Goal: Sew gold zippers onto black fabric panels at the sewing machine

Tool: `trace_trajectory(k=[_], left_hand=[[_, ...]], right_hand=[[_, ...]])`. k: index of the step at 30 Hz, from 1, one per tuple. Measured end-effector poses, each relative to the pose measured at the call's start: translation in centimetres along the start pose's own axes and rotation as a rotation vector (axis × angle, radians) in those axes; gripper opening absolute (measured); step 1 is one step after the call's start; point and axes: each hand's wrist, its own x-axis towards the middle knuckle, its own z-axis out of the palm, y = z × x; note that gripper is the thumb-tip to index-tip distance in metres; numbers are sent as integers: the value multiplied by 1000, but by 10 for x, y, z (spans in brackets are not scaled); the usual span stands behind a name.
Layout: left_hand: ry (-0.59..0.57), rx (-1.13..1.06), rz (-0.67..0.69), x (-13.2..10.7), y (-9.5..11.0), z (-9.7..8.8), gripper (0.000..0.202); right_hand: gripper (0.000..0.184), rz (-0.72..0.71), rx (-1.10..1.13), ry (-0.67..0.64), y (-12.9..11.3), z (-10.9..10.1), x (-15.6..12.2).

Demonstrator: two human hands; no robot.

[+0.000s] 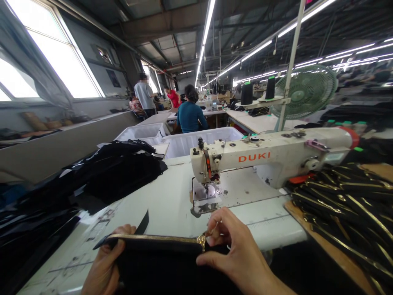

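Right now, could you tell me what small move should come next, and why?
Probably slide the gold metal zip slider leftwards along the gold zip: the right hand pinches it at the zip's right end, and the left hand holds the black fabric pouch at the other end.

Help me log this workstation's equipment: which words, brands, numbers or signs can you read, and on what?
"DUKI": orange-red capitals on the arm of the cream-white sewing machine.
Small panel at that machine's right end: too blurred to read.
Dark marks on the white tabletop: illegible.
Black fabric pouch with gold zipper, held by left hand and right hand: no text shows.
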Motion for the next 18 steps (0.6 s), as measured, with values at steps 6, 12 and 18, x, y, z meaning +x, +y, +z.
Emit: trace_trajectory(k=[6,12,18], left_hand=[[95,-5,4,-4,2,-5,35],[59,-8,19,-16,6,-2,34],[95,205,113,-3,45,5,36]], right_hand=[[37,-49,3,67,6,4,0],[25,-21,79,60,13,8,8],[15,-83,-180,47,92,0,31]])
